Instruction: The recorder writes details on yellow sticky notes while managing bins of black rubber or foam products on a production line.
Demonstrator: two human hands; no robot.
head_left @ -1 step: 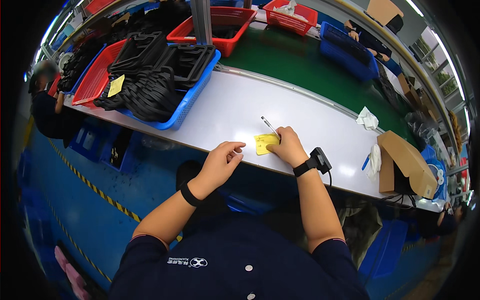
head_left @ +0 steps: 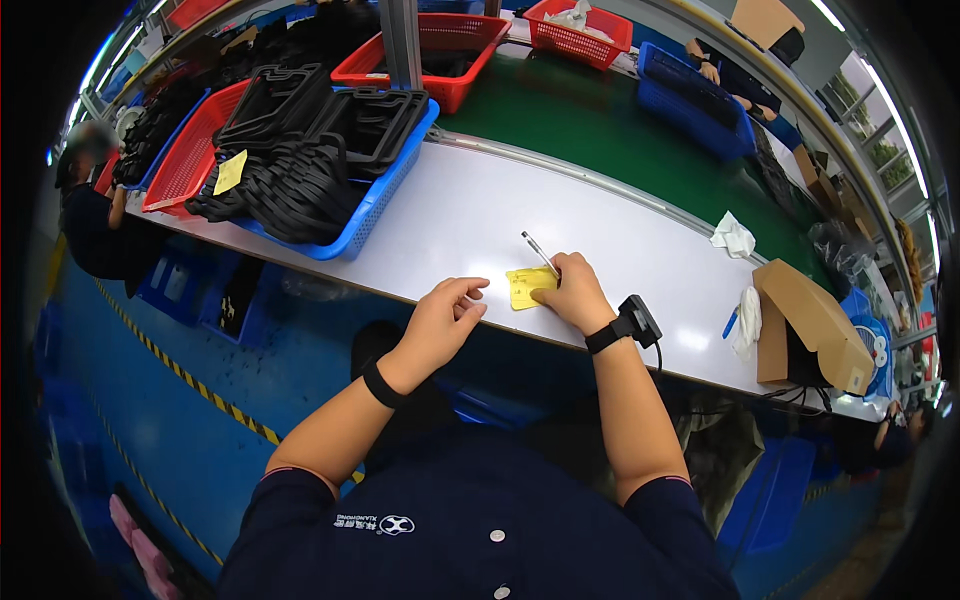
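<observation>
While the right hand (head_left: 572,292) grips a pen (head_left: 539,252) over a small yellow slip (head_left: 524,288) near the front edge of the white worktop (head_left: 470,215), the left hand (head_left: 442,320) hovers just beside the slip, fingers loosely curled and holding nothing. A yellow tag (head_left: 230,171) lies on black frames (head_left: 300,150) piled in red and blue baskets at far left. An open brown carton (head_left: 805,325) sits at right.

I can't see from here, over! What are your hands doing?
Right hand holds pen on yellow note. Left hand hovers beside note, empty. White table around them bare.
</observation>
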